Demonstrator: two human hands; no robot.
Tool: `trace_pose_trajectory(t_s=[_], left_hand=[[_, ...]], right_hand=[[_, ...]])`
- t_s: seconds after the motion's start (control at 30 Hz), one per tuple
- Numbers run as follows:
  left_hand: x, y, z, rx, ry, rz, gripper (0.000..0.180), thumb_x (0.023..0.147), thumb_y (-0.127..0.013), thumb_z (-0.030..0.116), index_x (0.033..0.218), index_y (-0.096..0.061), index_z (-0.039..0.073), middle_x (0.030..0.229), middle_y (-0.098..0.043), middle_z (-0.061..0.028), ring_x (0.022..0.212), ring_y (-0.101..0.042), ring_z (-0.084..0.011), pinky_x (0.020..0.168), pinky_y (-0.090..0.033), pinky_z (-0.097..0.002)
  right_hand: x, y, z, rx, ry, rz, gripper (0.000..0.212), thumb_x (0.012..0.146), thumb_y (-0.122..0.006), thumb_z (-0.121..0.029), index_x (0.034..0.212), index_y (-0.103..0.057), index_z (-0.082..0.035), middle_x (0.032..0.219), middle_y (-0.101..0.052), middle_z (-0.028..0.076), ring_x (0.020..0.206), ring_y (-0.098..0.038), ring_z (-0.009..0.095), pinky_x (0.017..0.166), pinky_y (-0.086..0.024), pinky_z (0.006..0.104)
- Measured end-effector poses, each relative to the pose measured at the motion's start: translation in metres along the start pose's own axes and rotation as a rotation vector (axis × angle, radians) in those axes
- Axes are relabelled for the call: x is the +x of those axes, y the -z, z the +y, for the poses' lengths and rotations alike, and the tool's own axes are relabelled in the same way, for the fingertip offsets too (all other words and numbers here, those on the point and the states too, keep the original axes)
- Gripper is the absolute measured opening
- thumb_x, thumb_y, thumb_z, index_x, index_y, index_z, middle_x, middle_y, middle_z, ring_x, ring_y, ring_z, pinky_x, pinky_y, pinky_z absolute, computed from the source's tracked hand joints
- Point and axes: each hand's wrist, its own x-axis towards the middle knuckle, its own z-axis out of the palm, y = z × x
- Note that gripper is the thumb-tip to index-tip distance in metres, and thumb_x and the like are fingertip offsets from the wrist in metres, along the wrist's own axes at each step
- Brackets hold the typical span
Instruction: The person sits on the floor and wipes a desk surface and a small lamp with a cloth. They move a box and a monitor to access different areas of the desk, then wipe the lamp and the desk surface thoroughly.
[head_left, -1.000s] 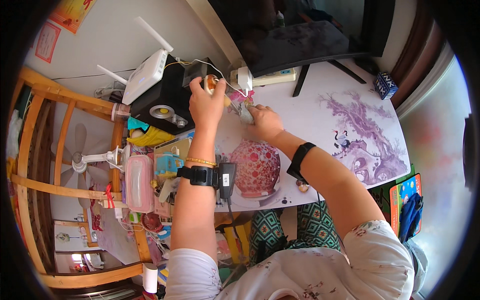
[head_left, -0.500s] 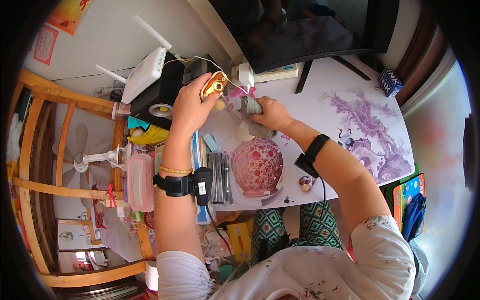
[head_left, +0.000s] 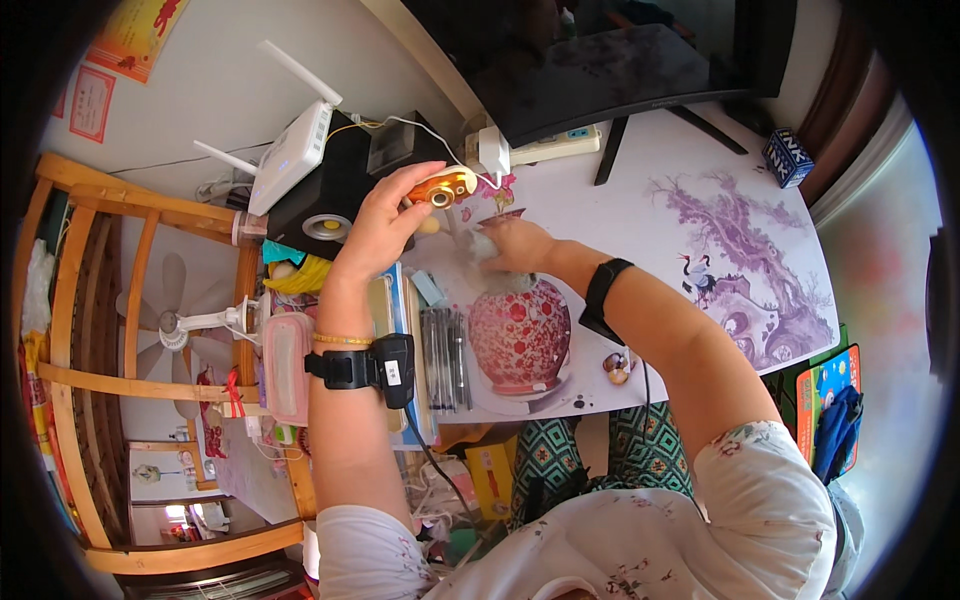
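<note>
My left hand (head_left: 378, 225) is raised over the left part of the desk, its fingers closed round a small shiny orange-and-white object (head_left: 440, 190) with a round lens-like ring; its exact kind is not clear. Close by on the right, my right hand (head_left: 522, 245) presses a grey cloth (head_left: 479, 247) against the desktop. Motion blurs the cloth, and my fingers partly cover it. Just below the cloth, a red vase picture (head_left: 517, 335) is printed on the pale desktop (head_left: 620, 250). A small round yellowish thing (head_left: 428, 226) lies beneath my left hand.
A monitor (head_left: 610, 75) and a white power strip (head_left: 555, 147) stand at the back. At left are a white router (head_left: 290, 160) on a black speaker (head_left: 320, 200), and several pens (head_left: 444, 360) beside books. A blue ink box (head_left: 788, 158) sits at the far right.
My right hand has slid a little left and nearer with the cloth, showing more of the printed design behind it. My left hand has tilted the orange-and-white object slightly.
</note>
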Motion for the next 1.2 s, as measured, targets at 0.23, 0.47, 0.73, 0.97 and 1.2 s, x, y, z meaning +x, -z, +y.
trace_pose_trajectory(t_s=[0.23, 0.47, 0.73, 0.97, 1.2], left_hand=[[-0.031, -0.025, -0.02, -0.184, 0.116, 0.534, 0.066, 0.072, -0.056, -0.004, 0.133, -0.034, 0.007, 0.127, -0.047, -0.0142, 0.103, -0.049, -0.0188, 0.073, -0.045, -0.0235], [-0.053, -0.096, -0.067, -0.518, 0.374, 0.367, 0.028, 0.082, -0.056, 0.003, 0.11, -0.056, 0.001, 0.104, -0.058, -0.0019, 0.092, -0.051, -0.0097, 0.083, -0.04, -0.0249], [-0.029, -0.111, -0.07, -0.614, 0.308, 0.365, 0.008, 0.084, -0.057, 0.005, 0.086, -0.061, -0.001, 0.079, -0.061, 0.0018, 0.074, -0.051, -0.0041, 0.066, -0.04, -0.0207], [0.003, -0.135, -0.048, -0.452, 0.271, 0.712, 0.012, 0.079, -0.061, 0.009, 0.085, -0.061, -0.001, 0.069, -0.062, -0.0088, 0.061, -0.059, -0.0177, 0.057, -0.045, -0.03], [-0.001, -0.138, -0.025, -0.239, 0.216, 0.718, 0.016, 0.074, -0.053, 0.005, 0.088, -0.06, 0.001, 0.082, -0.062, -0.018, 0.079, -0.061, -0.0336, 0.065, -0.046, -0.0365]], right_hand=[[-0.011, 0.008, -0.007, -0.053, -0.252, -0.017, 0.042, 0.067, -0.066, -0.033, 0.1, -0.061, -0.007, 0.094, -0.062, 0.015, 0.089, -0.059, 0.031, 0.078, -0.048, 0.0402], [-0.034, 0.033, -0.02, 0.071, -0.282, 0.081, 0.043, 0.067, -0.066, -0.033, 0.098, -0.06, -0.003, 0.092, -0.062, 0.018, 0.086, -0.059, 0.034, 0.077, -0.047, 0.0404], [-0.055, 0.062, -0.034, 0.225, -0.34, 0.206, 0.036, 0.069, -0.069, -0.022, 0.095, -0.06, -0.001, 0.088, -0.061, 0.018, 0.083, -0.06, 0.033, 0.073, -0.047, 0.0363], [-0.024, 0.084, -0.056, 0.348, -0.144, 0.653, 0.04, 0.072, -0.068, -0.018, 0.105, -0.054, 0.001, 0.097, -0.057, 0.018, 0.09, -0.057, 0.034, 0.08, -0.045, 0.0367], [0.007, 0.088, -0.06, -0.008, -0.193, 0.537, 0.049, 0.071, -0.073, -0.026, 0.107, -0.052, 0.001, 0.094, -0.06, 0.021, 0.082, -0.059, 0.036, 0.075, -0.047, 0.0372]])
